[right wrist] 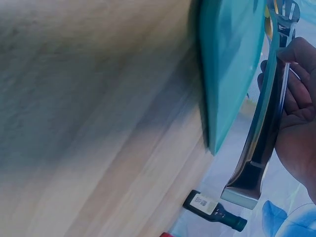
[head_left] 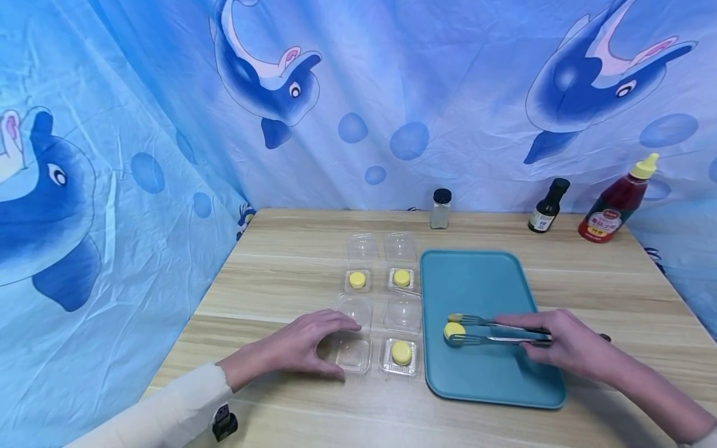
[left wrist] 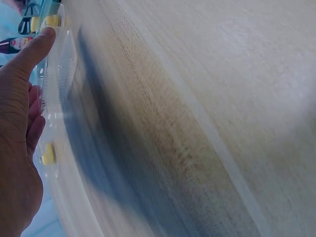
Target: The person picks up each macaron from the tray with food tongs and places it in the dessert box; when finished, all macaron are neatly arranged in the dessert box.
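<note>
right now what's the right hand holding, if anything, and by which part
Tongs, held in the right hand by their arms, between tips and joined end.

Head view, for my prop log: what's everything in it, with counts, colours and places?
Table: one, pale wood-grain, under everything
Tray: one, teal, right of centre
Tongs: one, silver and black, over tray
Hinged containers: four, clear, open, left of tray
Round pieces: four, yellow; three in containers, one at tongs' tips
Jar: one, clear, black lid, back centre
Small bottle: one, dark, back right
Sauce bottle: one, red, yellow cap, far right
Backdrop: blue, dolphin prints, behind table
Wrist device: one, black, left wrist
Left hand: one, beside empty container
Right hand: one, holding tongs
</note>
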A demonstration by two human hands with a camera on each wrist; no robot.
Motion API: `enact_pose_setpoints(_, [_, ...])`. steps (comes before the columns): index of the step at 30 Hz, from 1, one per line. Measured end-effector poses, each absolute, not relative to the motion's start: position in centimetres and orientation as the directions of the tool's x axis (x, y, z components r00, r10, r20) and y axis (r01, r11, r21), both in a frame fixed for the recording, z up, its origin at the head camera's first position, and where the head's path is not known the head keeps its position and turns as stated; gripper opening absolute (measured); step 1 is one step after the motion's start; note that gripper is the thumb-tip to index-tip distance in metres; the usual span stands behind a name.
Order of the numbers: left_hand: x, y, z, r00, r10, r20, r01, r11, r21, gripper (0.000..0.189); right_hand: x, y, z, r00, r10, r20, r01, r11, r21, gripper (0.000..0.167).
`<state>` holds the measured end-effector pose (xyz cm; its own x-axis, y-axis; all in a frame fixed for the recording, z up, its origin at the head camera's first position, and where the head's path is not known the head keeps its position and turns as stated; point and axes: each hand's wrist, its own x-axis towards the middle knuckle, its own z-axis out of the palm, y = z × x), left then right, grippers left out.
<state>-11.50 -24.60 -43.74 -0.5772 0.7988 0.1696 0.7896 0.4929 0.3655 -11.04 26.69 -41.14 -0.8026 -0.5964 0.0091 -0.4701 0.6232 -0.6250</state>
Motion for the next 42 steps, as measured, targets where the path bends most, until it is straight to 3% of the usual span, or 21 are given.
enact_pose_setpoints(9, [-11.5, -24.5, -43.7, -0.582, 0.796, 0.167, 0.787, 0.499, 0.363, 0.085, -11.8, 24.4, -39.7, -0.773, -0.631, 0.059, -0.527, 0.588, -0.614, 0.059])
enact_pose_setpoints(19, [-11.5, -24.4, -43.7, -0.590, 0.793, 0.151, 0.777, 0.507, 0.372, 0.086, -12.7, 20.0, -38.9, -0.709, -0.701, 0.082, -0.551, 0.477, -0.684, 0.058])
enact_pose_setpoints(35, [-11.6, -24.4, -43.8, -0.582, 0.796, 0.166, 0.789, 0.503, 0.353, 0.087, -13.1, 11.9, -39.3, -0.572, -0.808, 0.139, -0.661, 0.354, -0.662, 0.055])
enact_pose_setpoints(42, [-11.5, -24.4, -43.6, -0.593, 0.791, 0.149, 0.781, 0.521, 0.343, 0.089, -13.2, 9.6, -40.0, -0.549, -0.822, 0.151, -0.695, 0.349, -0.628, 0.055])
